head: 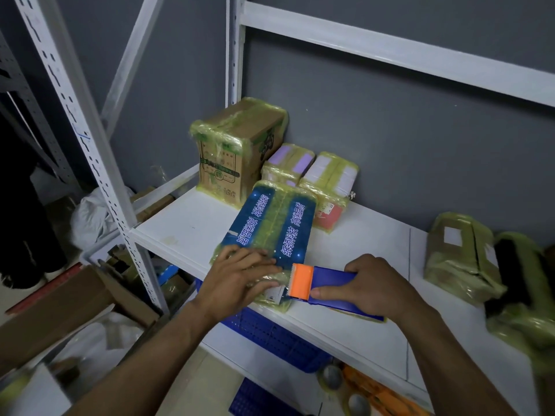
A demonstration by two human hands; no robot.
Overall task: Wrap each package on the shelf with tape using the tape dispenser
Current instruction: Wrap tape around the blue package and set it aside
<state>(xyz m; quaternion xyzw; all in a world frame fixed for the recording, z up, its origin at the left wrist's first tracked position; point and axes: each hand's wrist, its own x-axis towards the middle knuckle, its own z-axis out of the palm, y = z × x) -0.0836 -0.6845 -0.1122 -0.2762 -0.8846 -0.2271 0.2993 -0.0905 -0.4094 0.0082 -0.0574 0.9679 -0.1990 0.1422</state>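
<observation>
Fingers (264, 268) of left hand (237, 276) press blue package (270, 223); cardboard box (237, 148) behind.

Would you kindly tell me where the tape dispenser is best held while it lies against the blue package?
Grip the tape dispenser by its blue body, coming from the right as the right hand does; its serrated orange head faces left against the blue package, so keep the grip behind it.

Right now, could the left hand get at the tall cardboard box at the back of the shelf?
Probably yes. The left hand rests flat on the blue package, and bare shelf lies between it and the cardboard box; it would only have to leave the package.
</observation>
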